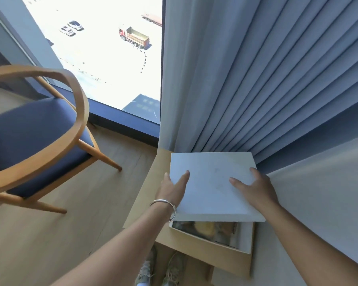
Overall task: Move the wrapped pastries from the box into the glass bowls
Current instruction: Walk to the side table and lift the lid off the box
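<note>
A flat white box lid [211, 182] hovers tilted above an open box [244, 242] on a small wooden table [147, 195]. My left hand [172, 188] grips the lid's left edge, thumb on top. My right hand [258, 188] holds the lid's right edge, fingers spread over its top. Under the lid's near edge, wrapped pastries [205, 228] show in the box, one yellowish, in clear wrappers. Most of the box's contents are hidden by the lid. No glass bowls are in view.
A wooden chair [37, 129] with a blue seat stands on the floor to the left. Grey-blue curtains [256, 79] hang right behind the table. A large window [112, 58] is at the back. A pale wall [329, 203] borders the right side. My shoes [163, 269] show below.
</note>
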Tool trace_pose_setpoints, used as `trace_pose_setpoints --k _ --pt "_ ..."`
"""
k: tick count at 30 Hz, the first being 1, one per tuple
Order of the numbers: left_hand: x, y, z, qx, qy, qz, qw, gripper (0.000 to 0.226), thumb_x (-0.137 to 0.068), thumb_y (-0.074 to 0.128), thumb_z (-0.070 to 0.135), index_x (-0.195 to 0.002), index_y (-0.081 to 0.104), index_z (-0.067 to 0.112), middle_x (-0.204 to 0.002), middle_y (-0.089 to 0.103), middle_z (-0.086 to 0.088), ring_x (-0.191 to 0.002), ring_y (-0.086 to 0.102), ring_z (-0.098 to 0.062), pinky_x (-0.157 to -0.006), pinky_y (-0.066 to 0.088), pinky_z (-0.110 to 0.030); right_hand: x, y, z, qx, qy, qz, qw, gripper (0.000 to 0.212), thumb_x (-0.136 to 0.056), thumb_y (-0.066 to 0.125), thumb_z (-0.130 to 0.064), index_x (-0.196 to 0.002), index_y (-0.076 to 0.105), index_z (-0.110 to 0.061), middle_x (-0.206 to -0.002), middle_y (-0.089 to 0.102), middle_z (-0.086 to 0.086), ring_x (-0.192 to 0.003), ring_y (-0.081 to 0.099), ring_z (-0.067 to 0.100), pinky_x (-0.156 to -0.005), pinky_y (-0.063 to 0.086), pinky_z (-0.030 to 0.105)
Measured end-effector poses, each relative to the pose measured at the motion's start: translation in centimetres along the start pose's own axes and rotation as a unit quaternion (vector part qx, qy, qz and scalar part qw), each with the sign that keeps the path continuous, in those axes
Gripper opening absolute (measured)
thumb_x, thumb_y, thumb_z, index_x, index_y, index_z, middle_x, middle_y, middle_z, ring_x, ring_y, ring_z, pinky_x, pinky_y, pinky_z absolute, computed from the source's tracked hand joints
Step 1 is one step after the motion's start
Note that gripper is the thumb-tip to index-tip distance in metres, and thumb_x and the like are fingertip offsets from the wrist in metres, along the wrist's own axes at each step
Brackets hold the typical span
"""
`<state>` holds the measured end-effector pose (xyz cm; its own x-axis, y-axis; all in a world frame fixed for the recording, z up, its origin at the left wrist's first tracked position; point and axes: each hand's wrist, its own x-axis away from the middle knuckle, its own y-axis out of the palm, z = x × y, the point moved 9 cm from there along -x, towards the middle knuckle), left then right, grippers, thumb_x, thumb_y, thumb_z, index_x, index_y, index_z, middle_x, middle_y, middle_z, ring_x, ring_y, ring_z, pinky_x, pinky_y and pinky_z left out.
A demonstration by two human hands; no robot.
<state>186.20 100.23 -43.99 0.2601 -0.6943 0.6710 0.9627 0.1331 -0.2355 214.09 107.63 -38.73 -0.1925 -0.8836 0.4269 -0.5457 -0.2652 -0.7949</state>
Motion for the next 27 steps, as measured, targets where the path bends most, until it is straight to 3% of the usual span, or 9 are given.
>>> trace_pose_setpoints --k 1,3,5,8,11,13,19,24,27 --pt "-0.2 -0.9 -0.1 0.014 -0.007 0.011 1.0 0.09 -0.075 0.05 0.072 -0.145 0.026 0.02 -0.139 0.047 0.001 -0.118 0.052 -0.023 -0.095 0.044 -0.039 -0.3 0.4 -1.3 0.002 -0.013 -0.003 1.0 0.091 -0.077 0.068 -0.062 -0.149 0.033 -0.019 -0.145 0.041 0.007 -0.126 0.047 0.027 -0.101 0.043 0.041" --pt "-0.5 -3.0 -0.4 0.058 -0.009 0.044 0.997 0.08 -0.079 0.051 0.068 -0.138 0.033 0.016 -0.117 0.055 0.006 -0.095 0.059 -0.016 -0.079 0.051 -0.038 -0.9 1.6 -4.1 0.007 -0.039 -0.015 0.999 0.09 -0.078 0.068 -0.062 -0.149 0.032 -0.02 -0.147 0.036 0.007 -0.127 0.045 0.027 -0.097 0.042 0.037" --pt "-0.7 -5.3 -1.3 0.094 -0.026 0.08 0.992 0.078 -0.083 0.051 0.064 -0.139 0.031 0.014 -0.122 0.051 0.004 -0.085 0.053 -0.008 -0.065 0.043 -0.03 -1.5 3.3 -6.9 0.018 -0.067 -0.037 0.997 0.09 -0.079 0.067 -0.062 -0.15 0.03 -0.021 -0.149 0.032 0.005 -0.128 0.043 0.026 -0.091 0.039 0.034" --pt "-1.0 -8.6 -3.7 0.146 -0.067 0.129 0.979 0.084 -0.084 0.052 0.062 -0.144 0.025 0.011 -0.142 0.039 -0.005 -0.098 0.05 -0.014 -0.073 0.039 -0.029 -2.3 6.5 -11.1 0.037 -0.111 -0.07 0.991 0.091 -0.078 0.067 -0.063 -0.15 0.029 -0.022 -0.149 0.03 0.003 -0.129 0.041 0.023 -0.093 0.04 0.035" --pt "-0.9 -11.1 -6.8 0.188 -0.102 0.175 0.961 0.091 -0.084 0.054 0.061 -0.148 0.016 0.01 -0.151 0.03 -0.007 -0.129 0.04 -0.025 -0.098 0.037 -0.039 -2.5 10.1 -14.7 0.059 -0.152 -0.101 0.981 0.091 -0.077 0.067 -0.063 -0.149 0.029 -0.022 -0.148 0.031 0.001 -0.129 0.042 0.022 -0.097 0.04 0.036" --pt "-0.5 -12.4 -8.8 0.208 -0.116 0.205 0.949 0.091 -0.084 0.054 0.061 -0.148 0.016 0.008 -0.152 0.028 -0.009 -0.134 0.035 -0.03 -0.107 0.032 -0.045 -2.3 12.9 -16.5 0.074 -0.178 -0.127 0.973 0.092 -0.076 0.067 -0.063 -0.149 0.029 -0.022 -0.148 0.032 0.0 -0.129 0.042 0.021 -0.097 0.039 0.035" --pt "0.4 -12.8 -14.1 0.253 -0.172 0.276 0.911 0.084 -0.086 0.053 0.059 -0.146 0.023 0.008 -0.154 0.022 -0.009 -0.136 0.031 -0.029 -0.108 0.03 -0.046 -2.5 19.8 -19.6 0.137 -0.241 -0.196 0.94 0.091 -0.076 0.064 -0.065 -0.15 0.027 -0.026 -0.155 0.026 -0.003 -0.138 0.033 0.018 -0.106 0.037 0.039" --pt "-1.0 -9.7 -18.4 0.276 -0.23 0.299 0.884 0.077 -0.087 0.052 0.055 -0.142 0.028 0.007 -0.15 0.025 -0.013 -0.13 0.037 -0.03 -0.1 0.032 -0.043 -4.7 24.2 -19.9 0.162 -0.284 -0.219 0.92 0.087 -0.079 0.069 -0.058 -0.15 0.029 -0.027 -0.156 0.027 -0.003 -0.141 0.03 0.016 -0.113 0.031 0.038" --pt "-2.6 -7.1 -19.4 0.291 -0.221 0.3 0.881 0.057 -0.086 0.055 0.053 -0.113 0.045 0.004 -0.127 0.049 -0.015 -0.107 0.051 -0.03 -0.086 0.04 -0.038 -4.7 27.9 -20.6 0.201 -0.341 -0.24 0.886 0.087 -0.078 0.07 -0.056 -0.15 0.028 -0.032 -0.151 0.037 -0.006 -0.133 0.041 0.018 -0.106 0.036 0.037"
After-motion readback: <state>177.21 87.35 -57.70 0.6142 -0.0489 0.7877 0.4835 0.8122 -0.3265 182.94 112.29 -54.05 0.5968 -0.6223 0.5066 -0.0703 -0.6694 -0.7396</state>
